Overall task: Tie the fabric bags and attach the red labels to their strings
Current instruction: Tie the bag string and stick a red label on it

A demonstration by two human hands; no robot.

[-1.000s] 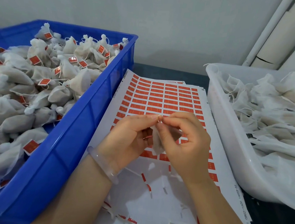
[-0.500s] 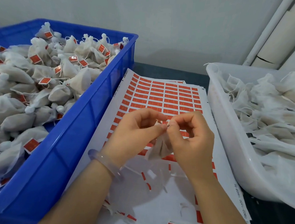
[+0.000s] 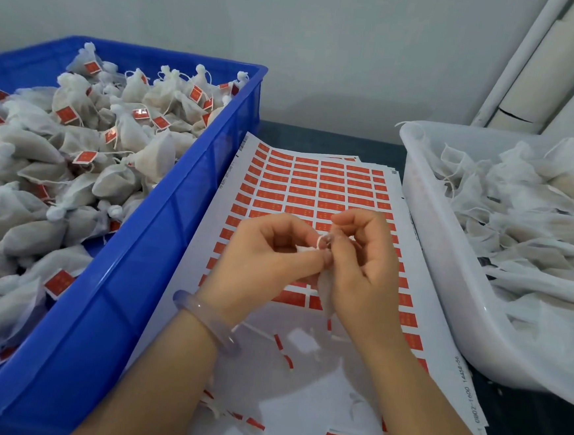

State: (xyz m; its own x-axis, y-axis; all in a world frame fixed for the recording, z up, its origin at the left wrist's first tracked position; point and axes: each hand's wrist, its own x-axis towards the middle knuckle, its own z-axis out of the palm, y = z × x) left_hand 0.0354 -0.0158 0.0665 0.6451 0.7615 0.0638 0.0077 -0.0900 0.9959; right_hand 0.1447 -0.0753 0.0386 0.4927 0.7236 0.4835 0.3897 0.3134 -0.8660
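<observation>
The step in hand appears to be the tying. Above the sheet of red labels (image 3: pixel 315 185), the left hand (image 3: pixel 269 253) and the right hand (image 3: pixel 365 271) meet with curled fingers. The left pinches the neck of a small white fabric bag (image 3: pixel 327 291), whose body hangs down between the palms. The right pinches a loop of its string (image 3: pixel 321 242) at the fingertips. How the ends run cannot be told. Tied, labelled bags fill the blue crate (image 3: pixel 176 215) on the left, and untied ones lie in the white tub (image 3: pixel 425 235) on the right. The next move likely calls for drawing the knot tight, then peeling a label and folding it over the string.
</observation>
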